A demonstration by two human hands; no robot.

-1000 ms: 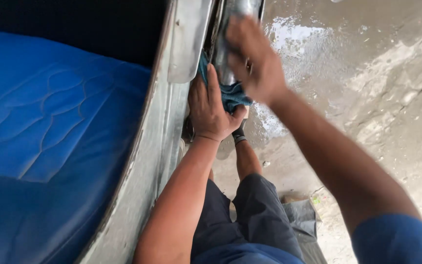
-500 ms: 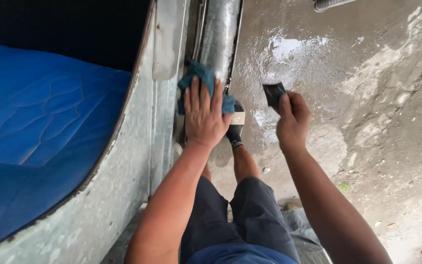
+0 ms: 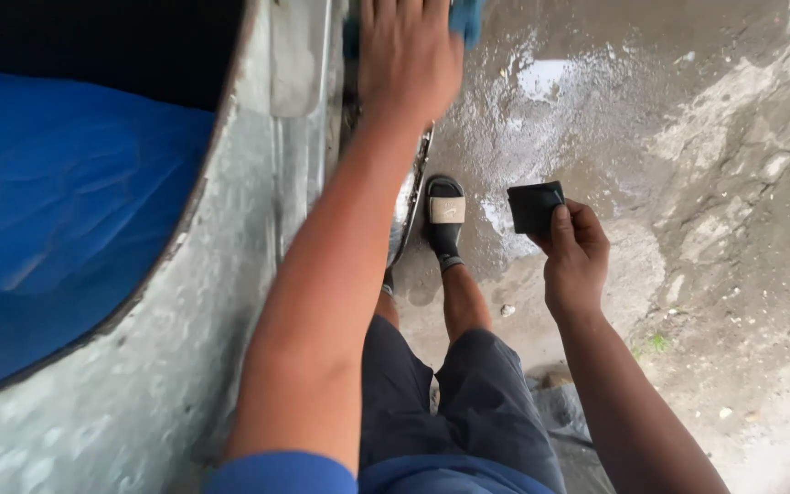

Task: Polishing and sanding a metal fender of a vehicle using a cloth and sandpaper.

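Left hand: the left hand (image 3: 409,59) lay flat, fingers spread and pressed down on a blue cloth (image 3: 464,16) at the top edge of the view, against the grey metal body panel (image 3: 258,274).
Blue cloth: only a corner showed past the fingers; it looked soft, limp and probably wet, so it would bunch and slide under a flat palm rather than need a grip.
Right hand: the right hand (image 3: 575,256) was held apart over the ground, thumb and fingertips pinched shut on a small black square pad (image 3: 535,206).
Black pad: it seemed light and slightly flexible, perhaps a sponge or abrasive sheet; the blur left that unsure. A pinch at one edge looked enough.
Edges: the panel's curved rim bordered a blue seat cover (image 3: 66,210); a shiny chrome strip (image 3: 406,201) ran beside the forearm.
Open room: wet concrete ground (image 3: 706,183) lay open to the right; a sandalled foot (image 3: 445,215) stood close to the panel.
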